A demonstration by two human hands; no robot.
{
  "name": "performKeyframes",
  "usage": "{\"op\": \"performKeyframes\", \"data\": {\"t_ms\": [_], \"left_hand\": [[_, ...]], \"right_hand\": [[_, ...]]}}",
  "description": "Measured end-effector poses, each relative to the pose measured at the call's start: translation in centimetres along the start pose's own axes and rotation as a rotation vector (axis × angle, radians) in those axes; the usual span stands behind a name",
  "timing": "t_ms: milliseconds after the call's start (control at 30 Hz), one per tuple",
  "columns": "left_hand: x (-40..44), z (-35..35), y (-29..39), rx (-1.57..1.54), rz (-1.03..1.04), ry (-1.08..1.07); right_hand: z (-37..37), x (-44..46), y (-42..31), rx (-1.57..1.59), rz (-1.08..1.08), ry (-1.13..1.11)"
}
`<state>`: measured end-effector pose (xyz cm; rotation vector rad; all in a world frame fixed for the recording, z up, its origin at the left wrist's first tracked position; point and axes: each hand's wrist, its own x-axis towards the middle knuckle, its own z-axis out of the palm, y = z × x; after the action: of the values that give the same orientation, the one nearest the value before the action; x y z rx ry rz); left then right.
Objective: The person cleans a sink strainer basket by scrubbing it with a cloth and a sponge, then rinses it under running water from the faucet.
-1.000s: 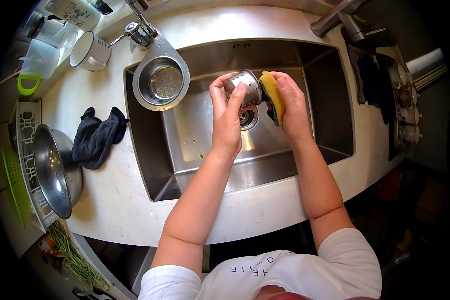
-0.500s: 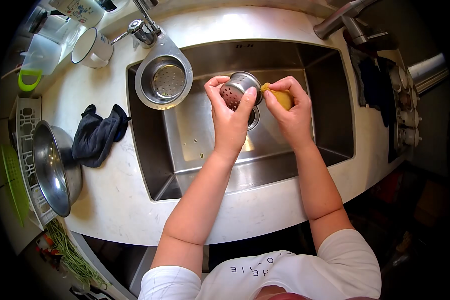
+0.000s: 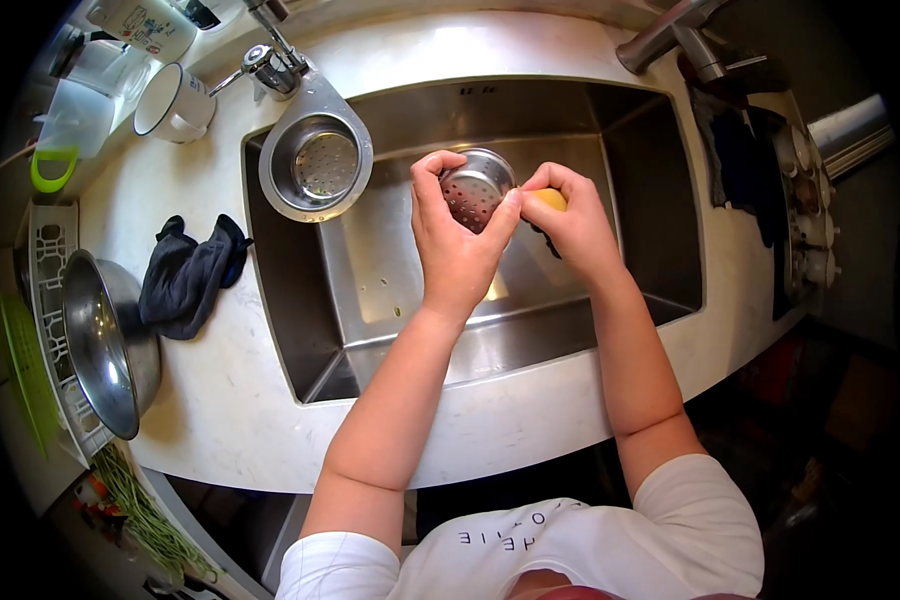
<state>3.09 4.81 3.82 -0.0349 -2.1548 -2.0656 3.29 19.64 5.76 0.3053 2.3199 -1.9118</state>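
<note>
Over the steel sink (image 3: 390, 270), my left hand (image 3: 455, 240) has its fingers and thumb wrapped round a perforated metal strainer cup (image 3: 478, 188), whose holed base faces toward me. My right hand (image 3: 575, 220) pinches a yellow and dark green sponge (image 3: 550, 198) at the cup's right side. Most of the sponge is hidden by the fingers. The tips of both hands nearly meet at the cup's right edge. The sink drain is hidden behind my hands.
A round metal strainer holder (image 3: 317, 168) overhangs the sink's back left corner. On the left are dark gloves (image 3: 192, 275), a steel bowl (image 3: 115, 345), a white mug (image 3: 177, 103) and a white rack (image 3: 52, 235). A faucet (image 3: 670, 40) stands at the back right.
The cup has turned from lying sideways to showing its holed base more toward me. My right hand has folded its fingers round the sponge, which was upright and more visible before.
</note>
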Motion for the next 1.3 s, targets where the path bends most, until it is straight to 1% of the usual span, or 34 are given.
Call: {"op": "performKeyframes", "data": {"t_ms": [33, 67, 100, 133, 167, 200, 233, 267, 300, 333, 400, 467, 533, 567, 633, 667, 733, 800, 867, 933, 967, 1000, 1033, 1067, 1100, 1133, 1167, 1200, 1233, 1267, 1300], "left_hand": [[0.0, 0.0, 0.0, 0.018, 0.026, 0.0], [0.0, 0.1, 0.2, 0.017, 0.026, -0.004], [0.0, 0.2, 0.5, -0.058, -0.001, -0.005], [0.0, 0.3, 0.7, -0.132, -0.028, -0.007], [0.0, 0.2, 0.7, -0.131, -0.027, -0.016], [0.0, 0.0, 0.7, -0.22, -0.115, 0.005], [0.1, -0.2, 0.8, -0.31, -0.202, 0.034], [0.2, -0.5, 1.1, -0.432, -0.284, 0.03], [0.2, -0.7, 1.1, -0.438, -0.299, 0.043], [0.3, -0.8, 1.0, -0.444, -0.315, 0.056], [0.2, -0.8, 0.6, -0.433, -0.32, 0.056], [0.0, -0.7, 0.5, -0.426, -0.325, 0.053], [0.0, -0.6, 0.6, -0.4, -0.261, 0.049], [0.0, -0.5, 0.5, -0.4, -0.261, 0.051], [-0.1, -0.3, 0.3, -0.33, -0.179, 0.04], [-0.1, -0.3, 0.1, -0.33, -0.179, 0.042], [0.0, -0.2, 0.0, -0.126, -0.028, 0.039], [0.0, -0.2, 0.2, -0.074, 0.006, 0.049], [0.1, -0.5, 0.1, 0.156, 0.169, -0.007], [0.1, -0.6, 0.0, 0.169, 0.163, -0.01], [0.1, -0.5, 0.0, 0.183, 0.16, -0.016], [0.1, -0.4, 0.2, 0.182, 0.161, -0.017], [0.1, -0.3, 0.4, -0.018, 0.064, 0.021], [0.2, -0.1, 0.6, -0.217, -0.033, 0.055], [0.4, -0.3, 0.1, -0.209, 0.005, 0.078], [0.2, -0.6, -0.1, -0.259, -0.126, 0.094], [0.2, -0.7, -0.6, -0.325, -0.175, 0.105], [0.4, -0.8, -0.9, -0.39, -0.224, 0.118], [0.4, -0.9, -1.0, -0.386, -0.225, 0.121], [0.4, -0.8, -1.0, -0.485, -0.319, 0.112], [0.5, -0.8, -1.0, -0.586, -0.414, 0.103]], "right_hand": [[-0.2, 0.1, 0.1, 0.001, 0.001, 0.003], [-0.3, 0.2, 0.3, -0.037, 0.051, -0.066], [-0.4, 0.3, 0.5, -0.074, 0.1, -0.134], [0.6, 0.4, 1.7, -0.205, -0.063, -0.121], [0.6, 0.3, 2.4, -0.258, -0.004, -0.15], [0.7, 0.0, 2.2, -0.311, 0.057, -0.18], [0.4, 0.1, 2.1, -0.309, 0.057, -0.178], [-0.1, 0.4, 1.9, -0.214, 0.035, -0.104], [-0.4, 0.5, 1.8, -0.117, 0.013, -0.032], [-0.6, 0.5, 1.5, -0.114, 0.012, -0.035], [-0.7, 0.5, 0.7, -0.043, -0.058, 0.092], [-0.4, 0.3, 0.2, -0.012, -0.074, 0.102], [0.0, 0.2, 0.0, -0.002, -0.241, 0.129], [0.2, 0.1, 0.0, -0.002, -0.241, 0.128], [0.6, 0.0, -0.1, -0.017, -0.299, 0.143], [0.6, 0.0, -0.2, -0.017, -0.299, 0.142], [0.7, 0.0, -0.4, -0.08, -0.259, 0.137], [0.3, 0.1, -0.3, -0.138, -0.278, 0.114], [0.0, 0.2, -0.1, -0.197, -0.294, 0.088], [-0.3, 0.4, 0.3, -0.126, -0.127, -0.017], [-0.4, 0.6, 0.5, -0.127, -0.127, -0.016], [-0.5, 0.7, 0.8, -0.186, -0.131, -0.099], [-0.5, 0.7, 0.9, -0.244, -0.136, -0.179], [0.1, 0.2, 1.2, -0.543, -0.041, -0.171], [0.4, 0.0, 1.4, -0.531, -0.063, -0.177], [0.5, -0.3, 1.6, -0.521, -0.081, -0.188], [0.4, -0.2, 1.7, -0.519, -0.081, -0.191], [0.1, 0.1, 1.7, -0.407, -0.093, -0.098], [0.0, 0.3, 1.6, -0.292, -0.103, -0.005], [0.1, 0.4, 1.4, -0.288, -0.105, -0.008], [0.1, 0.4, 1.0, -0.188, -0.16, 0.1]]}}
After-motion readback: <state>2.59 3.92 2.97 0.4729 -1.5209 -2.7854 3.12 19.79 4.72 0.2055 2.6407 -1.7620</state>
